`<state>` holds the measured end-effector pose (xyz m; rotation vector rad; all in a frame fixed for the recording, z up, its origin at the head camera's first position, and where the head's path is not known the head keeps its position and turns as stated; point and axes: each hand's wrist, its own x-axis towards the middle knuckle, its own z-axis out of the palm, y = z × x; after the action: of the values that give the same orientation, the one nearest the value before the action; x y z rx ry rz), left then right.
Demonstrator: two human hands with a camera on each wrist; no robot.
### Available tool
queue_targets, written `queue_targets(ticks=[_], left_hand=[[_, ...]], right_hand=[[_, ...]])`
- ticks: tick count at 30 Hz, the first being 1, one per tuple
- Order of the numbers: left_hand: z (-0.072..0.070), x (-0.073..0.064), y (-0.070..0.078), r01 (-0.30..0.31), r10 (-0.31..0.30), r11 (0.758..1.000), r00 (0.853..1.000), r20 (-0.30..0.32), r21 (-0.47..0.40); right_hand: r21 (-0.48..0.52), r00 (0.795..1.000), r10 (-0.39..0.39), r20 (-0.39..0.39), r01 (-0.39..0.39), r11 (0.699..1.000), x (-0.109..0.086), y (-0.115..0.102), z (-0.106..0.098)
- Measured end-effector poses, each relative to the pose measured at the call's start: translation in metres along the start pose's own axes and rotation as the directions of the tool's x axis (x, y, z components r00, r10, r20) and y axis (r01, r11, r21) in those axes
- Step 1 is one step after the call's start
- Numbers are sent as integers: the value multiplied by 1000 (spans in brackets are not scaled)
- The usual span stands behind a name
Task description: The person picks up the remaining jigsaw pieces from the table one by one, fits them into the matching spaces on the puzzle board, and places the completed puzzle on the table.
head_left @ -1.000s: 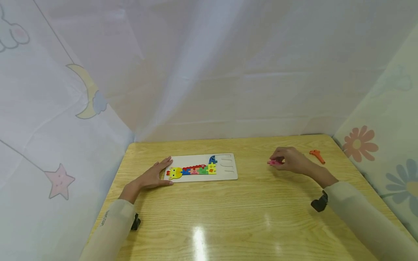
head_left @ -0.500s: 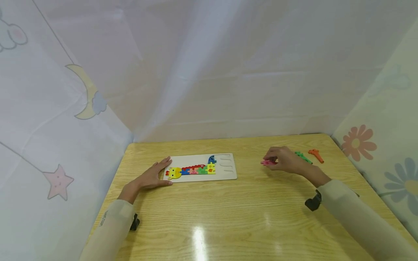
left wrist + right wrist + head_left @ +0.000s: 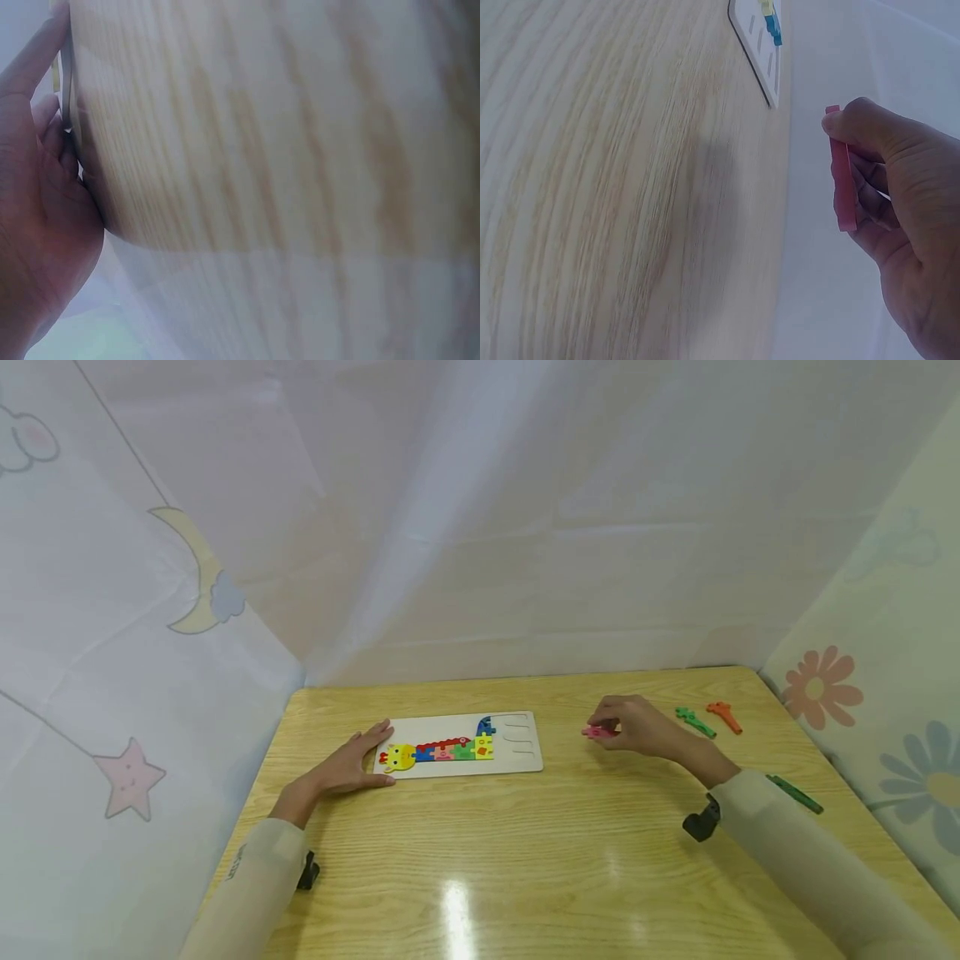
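Note:
A white puzzle board (image 3: 420, 727) with a colourful giraffe (image 3: 455, 749) on it lies on the table. The giraffe's yellow head, several neck and body pieces and a blue piece sit on the board; bare leg outlines (image 3: 517, 735) show at its right end. My left hand (image 3: 348, 766) rests at the board's left end, fingers extended along the far corner and thumb at the near edge. To the right of the board, my right hand (image 3: 633, 727) pinches a pink puzzle piece (image 3: 596, 732) between thumb and fingers. In the right wrist view, the piece (image 3: 843, 172) appears edge-on above the table.
A green piece (image 3: 695, 721) and an orange piece (image 3: 724, 717) lie at the table's back right. A dark green piece (image 3: 795, 794) lies beside the right sleeve. Printed cloth walls (image 3: 480, 527) stand behind and at both sides of the wooden table (image 3: 480, 843).
My right hand has moved left toward the board with the pink puzzle piece. The green pieces behind the right arm have come into sight. My left hand stays at the board.

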<state>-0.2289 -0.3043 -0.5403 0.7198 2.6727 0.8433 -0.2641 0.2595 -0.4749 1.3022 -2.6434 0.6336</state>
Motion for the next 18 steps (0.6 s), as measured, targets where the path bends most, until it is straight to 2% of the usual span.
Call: queue_targets(ticks=[9,18], left_hand=[[-3,-1,5,5,-5,1000,1000,-1,-12],[-1,0,2,9,-9,1000,1000,3,-6]], right_hand=[[8,1000,-3,-5,3,1000,14,-12,6],[40,1000,-1,19,0,999,28,-23,12]])
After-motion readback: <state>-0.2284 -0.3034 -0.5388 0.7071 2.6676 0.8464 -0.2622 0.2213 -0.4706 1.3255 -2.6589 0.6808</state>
